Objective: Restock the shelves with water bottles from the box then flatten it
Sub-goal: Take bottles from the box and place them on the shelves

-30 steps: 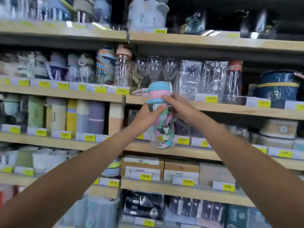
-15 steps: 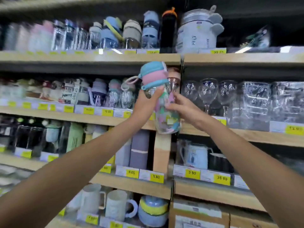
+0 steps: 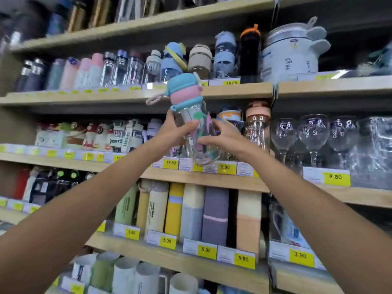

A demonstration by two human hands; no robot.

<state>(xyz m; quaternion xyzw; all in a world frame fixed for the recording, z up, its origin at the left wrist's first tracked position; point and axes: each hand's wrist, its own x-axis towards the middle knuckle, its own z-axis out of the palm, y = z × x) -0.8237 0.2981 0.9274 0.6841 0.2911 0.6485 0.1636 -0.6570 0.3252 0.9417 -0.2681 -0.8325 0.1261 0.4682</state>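
The clear body of a water bottle [image 3: 186, 112] with a blue-and-pink lid is clasped between curled fingers [image 3: 214, 124], by the left hand [image 3: 171, 133] on its left side and the right hand [image 3: 221, 137] on its right. It is held in the air, tilted with the lid leaning left, in front of a wooden shelf [image 3: 191, 177] tagged 16.80 and 9.90. A peach-lidded bottle [image 3: 257, 126] and wine glasses [image 3: 314, 132] stand to its right.

Wooden shelves [image 3: 191, 179] with yellow price tags [image 3: 225, 167] carry rows of water bottles [image 3: 118, 67], stemmed glasses [image 3: 313, 132], boxed flasks [image 3: 214, 213] and, lowest, pale mugs [image 3: 125, 275]; a white pot set [image 3: 290, 55] stands beside the upper bottles
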